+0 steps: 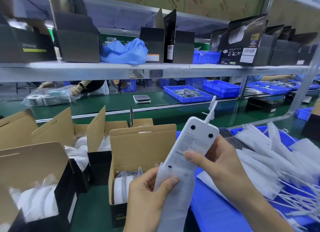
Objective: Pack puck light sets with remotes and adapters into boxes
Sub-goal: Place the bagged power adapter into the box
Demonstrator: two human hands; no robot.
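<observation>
A long white adapter hub with a white cable at its top is held upright in front of me, its lower part inside a thin white foam sleeve. My right hand grips the hub from the right, thumb across its face. My left hand pinches the sleeve near its top edge. Just left of the hub stands an open box with bagged white puck lights inside.
Several more open boxes with white lights stand to the left on the green belt. A blue tray on the right holds sleeved hubs and cables. Printed cartons line the shelf above; another person works opposite.
</observation>
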